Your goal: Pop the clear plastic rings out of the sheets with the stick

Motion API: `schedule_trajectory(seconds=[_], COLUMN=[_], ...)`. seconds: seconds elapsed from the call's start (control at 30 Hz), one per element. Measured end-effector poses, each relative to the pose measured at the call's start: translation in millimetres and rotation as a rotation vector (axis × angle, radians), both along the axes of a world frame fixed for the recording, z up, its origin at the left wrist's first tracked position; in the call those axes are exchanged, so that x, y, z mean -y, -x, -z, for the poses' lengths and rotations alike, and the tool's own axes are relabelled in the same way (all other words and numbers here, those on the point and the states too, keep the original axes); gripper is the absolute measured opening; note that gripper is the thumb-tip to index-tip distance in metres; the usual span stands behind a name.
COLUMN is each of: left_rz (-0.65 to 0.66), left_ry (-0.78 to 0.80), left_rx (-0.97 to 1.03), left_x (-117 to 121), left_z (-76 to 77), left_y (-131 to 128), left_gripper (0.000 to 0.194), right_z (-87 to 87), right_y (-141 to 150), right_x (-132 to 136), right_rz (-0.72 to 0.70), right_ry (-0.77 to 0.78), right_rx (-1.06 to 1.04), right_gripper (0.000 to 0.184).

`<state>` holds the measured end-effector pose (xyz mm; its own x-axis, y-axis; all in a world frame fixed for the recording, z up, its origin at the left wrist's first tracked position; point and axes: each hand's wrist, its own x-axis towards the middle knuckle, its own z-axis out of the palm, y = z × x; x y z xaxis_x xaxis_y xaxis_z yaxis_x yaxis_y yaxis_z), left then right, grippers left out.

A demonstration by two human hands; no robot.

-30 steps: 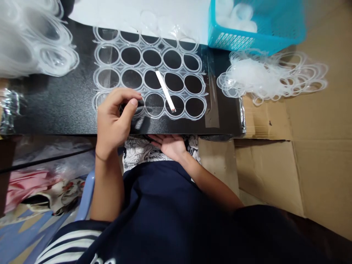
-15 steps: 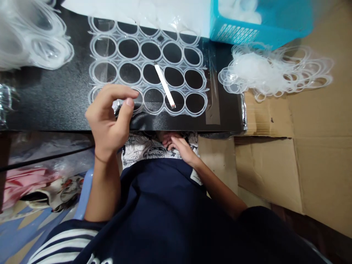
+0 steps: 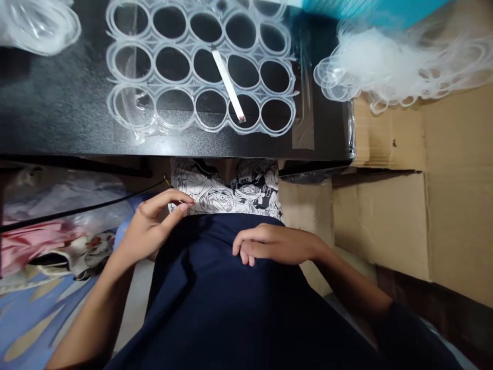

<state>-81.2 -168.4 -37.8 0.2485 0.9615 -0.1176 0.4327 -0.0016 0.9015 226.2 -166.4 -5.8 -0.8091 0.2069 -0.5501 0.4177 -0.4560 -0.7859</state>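
A clear plastic sheet of joined rings [image 3: 200, 67] lies on the black table [image 3: 57, 123], with a thin white stick [image 3: 228, 85] resting across its middle. My left hand [image 3: 150, 228] is below the table edge at my lap, fingers pinched loosely near the printed fabric [image 3: 227, 192]; I cannot see anything in it. My right hand [image 3: 273, 244] rests on the dark blue cloth [image 3: 231, 308] over my lap, fingers curled, holding nothing visible.
A heap of loose clear rings [image 3: 385, 64] lies at the table's right end, partly on flattened cardboard [image 3: 442, 180]. Another stack of clear plastic [image 3: 34, 23] sits at the far left. A blue basket [image 3: 370, 10] edge shows at the top. Bags and cloth [image 3: 46, 241] lie under the table, left.
My left hand has left the ring sheet and dropped to my lap. My right hand has come out from under the table onto the blue cloth. The view has tilted downward.
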Motion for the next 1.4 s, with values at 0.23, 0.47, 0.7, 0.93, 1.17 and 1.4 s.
schedule_trajectory(seconds=[0.23,0.47,0.7,0.93,1.17,1.4], left_rz=[0.232,0.024,-0.158,-0.319,-0.500,-0.319], left_ry=[0.217,0.015,-0.229,-0.351,-0.279,-0.347], left_rx=[0.079,0.338,0.503,0.448,0.380,0.152], left_x=[-8,-38,-73,-86,-115,-157], left_z=[-3.3,-45.3,-104.1,-135.0,-90.8,-50.0], left_y=[-4,-5,-39,-13,-9,-41], left_gripper=[0.016,0.013,0.014,0.014,0.009,0.009], right_z=[-32.5,-100.2,-112.2,-98.3,-32.2,-18.5], right_y=[-11,-21,14,3,34,66], right_x=[-17,-69,-102,-130,-181,-183], right_rz=[-0.108,0.360,0.418,0.420,0.487,0.500], right_ry=[0.131,-0.484,-0.977,-1.256,-1.406,-1.437], right_rx=[-0.079,-0.148,0.057,0.199,0.334,0.480], right_gripper=[0.056,0.044,0.027,0.029,0.040,0.026])
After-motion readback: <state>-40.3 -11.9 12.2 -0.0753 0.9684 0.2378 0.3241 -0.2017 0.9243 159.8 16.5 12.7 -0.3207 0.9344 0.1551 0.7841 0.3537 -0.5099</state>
